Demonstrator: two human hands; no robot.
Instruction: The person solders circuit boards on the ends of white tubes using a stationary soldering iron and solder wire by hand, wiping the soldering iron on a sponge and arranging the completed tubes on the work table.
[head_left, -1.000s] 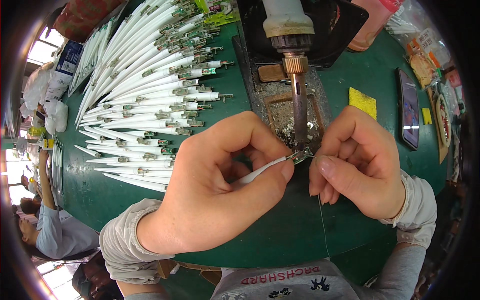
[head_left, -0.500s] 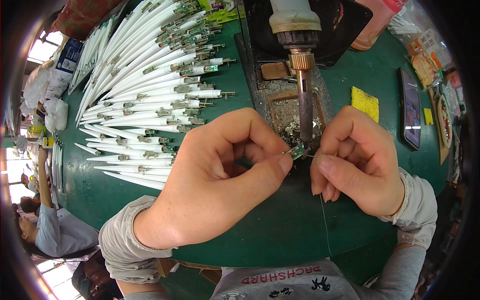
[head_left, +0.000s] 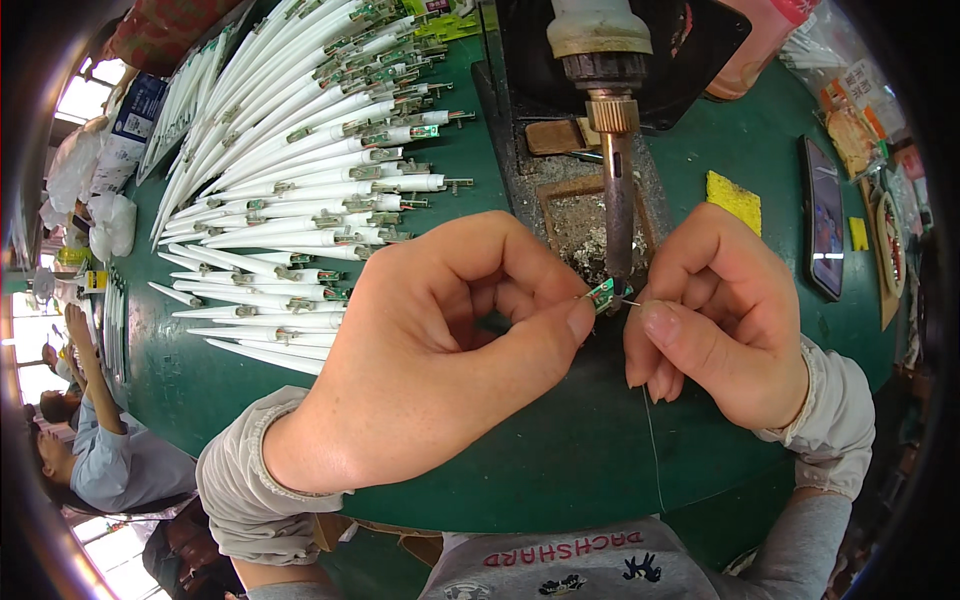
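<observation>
Between thumb and forefinger my left hand (head_left: 450, 350) pinches a small green circuit board (head_left: 603, 294). My right hand (head_left: 715, 315) pinches a thin solder wire (head_left: 630, 302), whose short end points left at the board; its long tail hangs down over the table. From above, an upright soldering iron (head_left: 618, 215) brings its dark tip down to the board, and the wire's end is right beside that tip. Whether the wire touches the tip is too small to tell. My left fingertips hide part of the board.
Left of my hands, many white tapered sticks with small boards on their ends (head_left: 300, 185) lie fanned out. Under the iron stands a metal stand with a solder-littered tray (head_left: 570, 215). A yellow sponge (head_left: 734, 203) and a phone (head_left: 823, 215) lie to the right. Another person (head_left: 120, 455) sits far left.
Both hands keep their pinches. The board has shifted slightly right and turned a little under the tip. In the picture the iron stands slightly further right. The person at far left has moved an arm.
</observation>
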